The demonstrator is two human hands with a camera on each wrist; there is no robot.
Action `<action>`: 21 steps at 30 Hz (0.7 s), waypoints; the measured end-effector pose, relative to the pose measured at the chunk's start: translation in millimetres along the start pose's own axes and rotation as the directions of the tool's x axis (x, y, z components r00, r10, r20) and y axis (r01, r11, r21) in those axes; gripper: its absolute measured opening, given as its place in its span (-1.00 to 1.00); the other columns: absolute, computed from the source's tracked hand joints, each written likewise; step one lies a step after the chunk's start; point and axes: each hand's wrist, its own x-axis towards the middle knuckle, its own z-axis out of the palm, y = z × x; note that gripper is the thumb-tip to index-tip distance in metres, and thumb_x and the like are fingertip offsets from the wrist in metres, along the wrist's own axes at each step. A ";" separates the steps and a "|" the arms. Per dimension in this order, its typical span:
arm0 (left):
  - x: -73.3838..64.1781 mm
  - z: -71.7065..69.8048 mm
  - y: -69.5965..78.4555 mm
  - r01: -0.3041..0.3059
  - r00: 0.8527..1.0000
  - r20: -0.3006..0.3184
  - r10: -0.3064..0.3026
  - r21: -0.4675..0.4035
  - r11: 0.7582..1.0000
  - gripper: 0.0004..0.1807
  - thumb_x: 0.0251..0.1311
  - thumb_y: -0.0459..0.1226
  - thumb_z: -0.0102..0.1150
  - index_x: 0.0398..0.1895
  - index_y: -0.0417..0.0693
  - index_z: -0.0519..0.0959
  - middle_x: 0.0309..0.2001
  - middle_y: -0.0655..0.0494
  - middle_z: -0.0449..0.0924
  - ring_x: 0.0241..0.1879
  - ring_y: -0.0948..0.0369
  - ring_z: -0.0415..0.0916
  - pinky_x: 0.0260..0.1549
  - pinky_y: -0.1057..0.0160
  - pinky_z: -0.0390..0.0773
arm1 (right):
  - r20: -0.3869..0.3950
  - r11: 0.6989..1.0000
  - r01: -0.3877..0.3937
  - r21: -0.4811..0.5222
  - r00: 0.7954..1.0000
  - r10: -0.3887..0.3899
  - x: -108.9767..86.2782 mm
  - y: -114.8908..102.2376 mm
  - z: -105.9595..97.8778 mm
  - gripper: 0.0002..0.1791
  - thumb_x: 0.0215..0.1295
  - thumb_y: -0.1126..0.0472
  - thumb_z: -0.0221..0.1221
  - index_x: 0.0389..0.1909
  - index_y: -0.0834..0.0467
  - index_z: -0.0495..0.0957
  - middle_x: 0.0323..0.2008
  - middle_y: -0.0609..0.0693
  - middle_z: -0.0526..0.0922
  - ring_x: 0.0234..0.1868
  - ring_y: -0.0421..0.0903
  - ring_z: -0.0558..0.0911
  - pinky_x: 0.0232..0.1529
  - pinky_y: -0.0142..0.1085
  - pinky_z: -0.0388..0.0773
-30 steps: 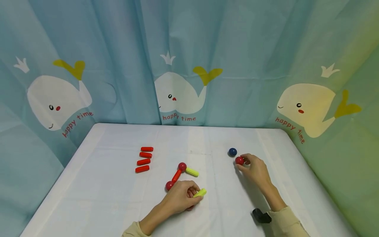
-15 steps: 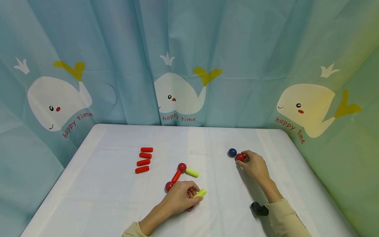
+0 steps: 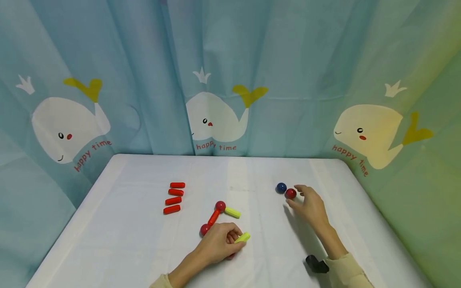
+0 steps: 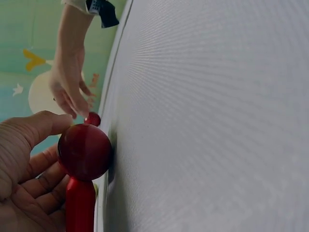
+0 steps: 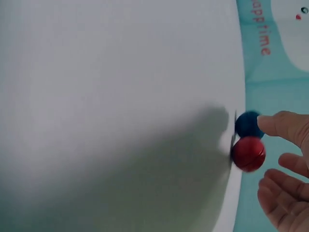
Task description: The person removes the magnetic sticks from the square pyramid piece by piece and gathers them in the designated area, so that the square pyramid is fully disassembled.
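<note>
My left hand (image 3: 217, 242) holds part of a ball-and-rod toy frame near the table's front. A yellow rod (image 3: 242, 237) sticks out by its thumb and fingers. In the left wrist view the thumb lies against a red ball (image 4: 84, 152) that joins a red rod (image 4: 80, 205). Beyond the hand, the frame shows more red balls (image 3: 220, 206), another red rod (image 3: 213, 217) and a second yellow rod (image 3: 232, 212). My right hand (image 3: 309, 206) has its fingers spread beside a loose red ball (image 3: 290, 193), gripping nothing. That ball sits against or very near a blue ball (image 3: 281, 188).
Several red rods (image 3: 173, 201) lie in a column at the left of the white table (image 3: 108, 240). A blue-green curtain (image 3: 288, 60) with whale prints hangs behind and at both sides. A black device (image 3: 317, 264) sits at the right wrist.
My right hand moved the red ball up beside the blue ball, then its fingers parted and let it go. The left hand stays where it was, still holding the frame.
</note>
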 end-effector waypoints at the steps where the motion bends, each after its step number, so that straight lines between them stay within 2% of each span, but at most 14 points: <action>1: -0.2 0.2 0.4 0.000 1.000 -0.001 0.000 -0.006 1.000 -0.84 0.15 -0.25 0.49 -0.28 -0.08 0.68 -0.46 0.40 0.53 -0.47 0.48 0.45 -0.40 0.45 0.54 | -0.028 1.000 0.020 0.003 0.999 -0.020 -2.5 -2.2 0.2 -0.41 0.13 0.27 0.46 0.14 0.45 0.54 -0.01 0.42 0.63 -0.01 0.32 0.61 -0.05 0.18 0.55; 6: 0.7 1.6 0.0 -0.007 1.000 -0.025 0.005 -0.093 0.996 -0.80 0.15 -0.33 0.46 -0.18 -0.11 0.67 -0.43 0.34 0.57 -0.48 0.47 0.47 -0.41 0.45 0.57 | -0.123 0.993 0.108 0.041 0.987 -0.102 -14.3 -16.3 5.1 -0.48 0.08 0.31 0.48 0.06 0.40 0.59 -0.09 0.31 0.67 -0.07 0.22 0.63 -0.18 0.05 0.61; 11: 2.2 3.2 -2.0 -0.044 0.998 -0.052 0.034 -0.204 0.978 -0.60 0.11 -0.45 0.36 0.06 -0.21 0.60 -0.32 0.19 0.65 -0.40 0.42 0.54 -0.30 0.39 0.63 | -0.148 0.979 0.194 0.062 0.972 -0.184 -26.0 -36.0 11.6 -0.51 0.02 0.36 0.51 0.01 0.35 0.62 -0.16 0.19 0.69 -0.13 0.14 0.66 -0.27 -0.09 0.63; 15: 2.8 2.9 -1.4 -0.076 0.996 -0.055 0.064 -0.256 0.964 -0.50 0.10 -0.51 0.32 0.17 -0.23 0.55 -0.23 0.16 0.67 -0.27 0.32 0.62 -0.17 0.34 0.67 | -0.087 0.978 0.189 0.084 0.980 -0.181 -35.8 -51.6 16.5 -0.50 0.02 0.35 0.52 0.03 0.30 0.63 -0.16 0.15 0.68 -0.17 0.09 0.66 -0.28 -0.11 0.65; 18: 2.7 2.3 -0.6 -0.105 0.994 -0.040 0.098 -0.273 0.956 -0.39 0.12 -0.54 0.31 0.29 -0.14 0.50 -0.15 0.14 0.67 -0.16 0.26 0.65 -0.06 0.35 0.65 | -0.029 0.979 0.177 0.102 0.984 -0.175 -42.4 -60.5 20.8 -0.52 0.04 0.32 0.53 0.02 0.26 0.65 -0.13 0.14 0.70 -0.18 0.06 0.68 -0.28 -0.14 0.65; 21: 2.1 1.8 -0.3 -0.144 0.990 -0.028 0.141 -0.268 0.953 -0.29 0.14 -0.56 0.31 0.39 -0.05 0.42 -0.10 0.09 0.66 -0.08 0.27 0.64 0.02 0.36 0.62 | 0.038 0.971 0.207 0.119 0.976 -0.212 -47.7 -66.8 24.9 -0.55 0.06 0.28 0.52 0.00 0.24 0.66 -0.12 0.11 0.72 -0.20 0.02 0.68 -0.28 -0.21 0.64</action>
